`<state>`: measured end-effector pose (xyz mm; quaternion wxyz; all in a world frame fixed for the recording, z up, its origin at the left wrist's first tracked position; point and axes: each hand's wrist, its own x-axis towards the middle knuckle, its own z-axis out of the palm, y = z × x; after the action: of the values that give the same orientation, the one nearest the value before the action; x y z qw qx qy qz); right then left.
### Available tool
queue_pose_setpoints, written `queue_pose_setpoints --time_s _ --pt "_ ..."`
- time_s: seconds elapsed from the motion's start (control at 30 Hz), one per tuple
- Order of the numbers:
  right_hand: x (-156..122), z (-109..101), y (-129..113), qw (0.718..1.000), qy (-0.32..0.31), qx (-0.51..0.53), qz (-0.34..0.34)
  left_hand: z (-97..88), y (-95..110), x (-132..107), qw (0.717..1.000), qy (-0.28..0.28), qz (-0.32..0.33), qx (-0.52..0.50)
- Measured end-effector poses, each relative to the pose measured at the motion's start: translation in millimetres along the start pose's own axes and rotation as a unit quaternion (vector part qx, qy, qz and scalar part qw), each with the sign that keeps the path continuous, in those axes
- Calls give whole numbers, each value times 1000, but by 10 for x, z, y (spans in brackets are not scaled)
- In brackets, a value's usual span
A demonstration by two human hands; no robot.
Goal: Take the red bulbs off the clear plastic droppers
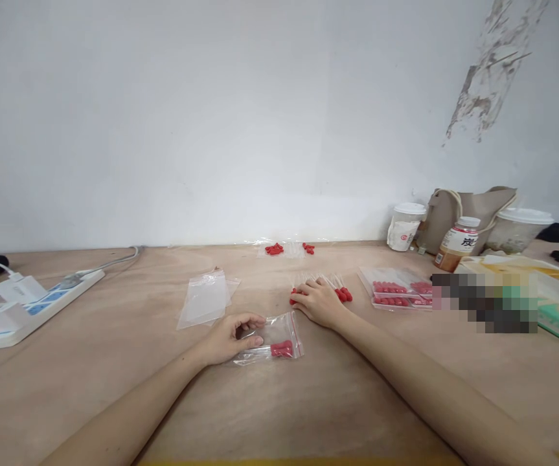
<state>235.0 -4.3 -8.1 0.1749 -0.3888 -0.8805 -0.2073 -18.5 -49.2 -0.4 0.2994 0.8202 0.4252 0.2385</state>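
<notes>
- Step in hand, as I judge it: red-tipped sticks are being gathered for the see-through zip bag [279, 329], the landmark here, which lies on the surface [260, 414] with a few red-tipped sticks [282, 349] inside.
- Left hand [230, 334]: at the bag's left end, thumb on the film, fingers curved and standing apart from it; whether they pinch any film I cannot tell.
- Right hand [320, 303]: beyond the bag and to its right, palm down over the loose sticks [343, 295], fingers slightly spread; I cannot tell whether they grip any.
- The next move calls, I think, for a close pinch on the sticks without scattering the pile, and a mouth held apart; the red seal line runs along the bag's right end.
- Edges: the wall [279, 129] bounds the surface beyond the bag; flat bags [205, 296] lie beyond it to the left, filled bags [396, 291] well to its right.
- Room: the widest stretch lies on the bag's near side, between the forearms.
</notes>
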Motion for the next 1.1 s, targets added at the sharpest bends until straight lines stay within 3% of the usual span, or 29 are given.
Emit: queue_pose_setpoints --time_s 0.27,0.43,0.53,0.9,1.1 --pt "-41 -155 -3 990 76 91 76 -10 16 -5 1000 4 1 -11" --pt "-206 -254 -89 955 119 235 140 -36 97 -34 999 21 22 10" --pt "-350 -274 -206 931 135 302 152 -29 146 -63 997 4 53 49" --pt "-406 -282 -386 926 -2 367 87 -6 312 -195 988 -97 81 91" --pt "-377 -305 -410 911 -2 406 77 98 267 -159 978 -92 132 133"
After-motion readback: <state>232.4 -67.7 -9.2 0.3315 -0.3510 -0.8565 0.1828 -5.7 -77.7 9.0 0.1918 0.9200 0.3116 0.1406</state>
